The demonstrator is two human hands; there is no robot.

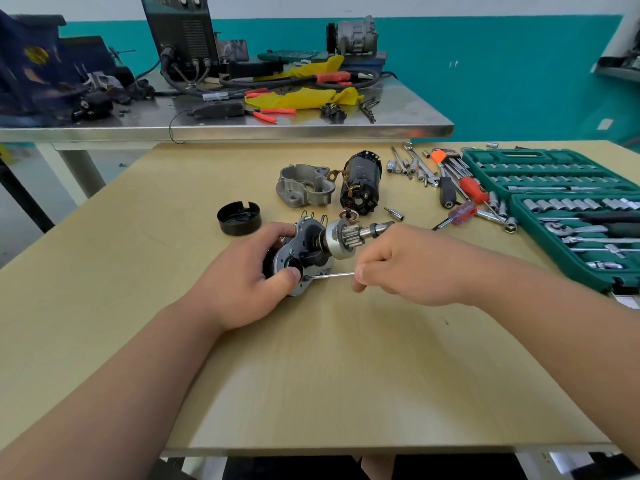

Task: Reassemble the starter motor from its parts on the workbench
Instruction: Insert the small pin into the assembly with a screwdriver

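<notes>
Progress early | my left hand (242,271) gripped the pinion assembly (341,239) | my right hand (408,268) pinched a long bolt (329,276) at its four o'clock | housing (304,185), motor body (360,187) and cap (239,217) lay unfitted toward twelve.

The left hand (242,282) and right hand (412,268), with forearms, appear bare throughout.

Green socket case (568,188), black cap (239,218) (glossy), silver pinion assy (341,237).

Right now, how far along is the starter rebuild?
Done: pinion sits on the plate. In hand: left hand holds the plate; right hand pinches a thin rod at its edge. Left: housing, motor body and cap lie loose on the table.
</notes>
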